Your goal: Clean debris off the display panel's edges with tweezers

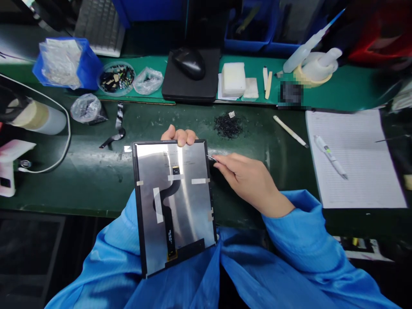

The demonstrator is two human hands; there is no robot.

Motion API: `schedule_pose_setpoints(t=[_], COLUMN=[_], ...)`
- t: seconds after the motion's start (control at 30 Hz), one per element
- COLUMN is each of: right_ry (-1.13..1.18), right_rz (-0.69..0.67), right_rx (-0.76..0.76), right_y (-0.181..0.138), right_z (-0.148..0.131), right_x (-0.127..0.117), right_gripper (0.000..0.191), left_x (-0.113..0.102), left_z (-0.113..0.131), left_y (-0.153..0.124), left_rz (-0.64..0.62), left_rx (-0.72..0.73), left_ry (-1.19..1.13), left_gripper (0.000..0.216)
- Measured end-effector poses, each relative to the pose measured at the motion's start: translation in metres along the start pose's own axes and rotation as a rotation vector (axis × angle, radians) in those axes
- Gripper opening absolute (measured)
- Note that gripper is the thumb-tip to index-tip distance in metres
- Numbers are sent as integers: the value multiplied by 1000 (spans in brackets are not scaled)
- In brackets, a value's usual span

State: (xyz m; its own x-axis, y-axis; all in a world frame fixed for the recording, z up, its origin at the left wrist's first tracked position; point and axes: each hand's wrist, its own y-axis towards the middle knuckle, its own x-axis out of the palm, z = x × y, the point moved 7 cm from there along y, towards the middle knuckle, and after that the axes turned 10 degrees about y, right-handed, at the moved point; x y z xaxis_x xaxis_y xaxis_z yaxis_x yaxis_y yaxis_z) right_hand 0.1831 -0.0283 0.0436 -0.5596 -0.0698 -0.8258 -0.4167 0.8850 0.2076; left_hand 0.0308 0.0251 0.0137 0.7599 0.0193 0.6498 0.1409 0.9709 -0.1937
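A tablet display panel (189,210) is tilted over the front edge of the bench, its silvery back toward me. Dark ribbon cable and pale strips of tape run across that back. My left hand (179,134) grips the panel from beneath, with the fingertips curled over its top edge; the thumb is hidden. Beside the panel's upper right edge, my right hand (249,180) pinches a thin metal tool (211,158), perhaps tweezers or a blade. The tool's tip reaches the black border; whether it touches cannot be made out.
Black scraps (228,125) lie in a pile beyond the panel. A lined notebook (357,171) with a white pen (331,157) is at right, near a pale stick (290,131). Along the raised green shelf are a mouse (189,63), white foam block (233,79) and blue bin (86,62).
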Motion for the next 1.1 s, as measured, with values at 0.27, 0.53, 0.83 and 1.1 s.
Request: schedule_pose_setpoints(t=[0.27,0.53,0.83,1.1], right_ry=[90,151,200,247], right_rz=[22,24,52,94], right_rx=[73,82,112,184], right_y=[-1,2,2,2], right_z=[4,4,2,14], right_x=[-2,-5,-14,-10], right_gripper=[26,22,29,22], left_x=[-1,1,-4,-6], left_z=[-4,-4,0,0], left_y=[1,0,2,2], left_rz=[-17,-20,7,-31], left_rx=[-66,-32,15,5], left_ry=[13,18,63,57], left_gripper=[58,57,55,51])
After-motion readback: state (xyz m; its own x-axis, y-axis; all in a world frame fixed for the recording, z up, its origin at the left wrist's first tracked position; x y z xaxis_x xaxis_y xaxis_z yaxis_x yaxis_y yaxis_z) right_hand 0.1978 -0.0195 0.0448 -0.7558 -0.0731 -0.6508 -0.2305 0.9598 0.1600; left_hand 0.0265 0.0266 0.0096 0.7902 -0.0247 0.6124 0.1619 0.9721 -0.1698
